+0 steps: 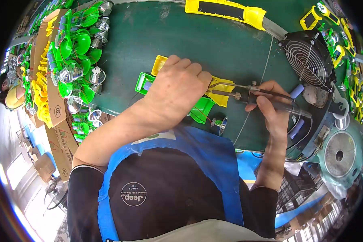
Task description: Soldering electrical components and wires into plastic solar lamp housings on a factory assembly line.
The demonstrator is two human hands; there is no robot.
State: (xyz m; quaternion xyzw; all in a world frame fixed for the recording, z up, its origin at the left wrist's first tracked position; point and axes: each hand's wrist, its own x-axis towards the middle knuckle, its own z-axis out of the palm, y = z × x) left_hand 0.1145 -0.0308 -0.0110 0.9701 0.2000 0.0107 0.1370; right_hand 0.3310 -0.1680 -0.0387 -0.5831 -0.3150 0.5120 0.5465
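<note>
Gripping a soldering iron point(285, 106) aimed at nine o'clock, the right hand point(274, 117) faces the left hand point(179, 85), its fingers curled, hold unclear.

Place: a workshop, of the assembly sort.
Bench point(133, 24): long, green-topped.
Shells point(81, 42): green, heaped at ten o'clock with silver reflectors point(70, 72) (far more than any home would need).
Carton point(58, 111): nine o'clock, yellow parts point(40, 90) against it.
Iron point(279, 105): soldering type, corded, three o'clock.
Fan point(308, 60): black, wire-caged, two o'clock.
Person point(15, 97): another one, beyond the carton, nine o'clock.
</note>
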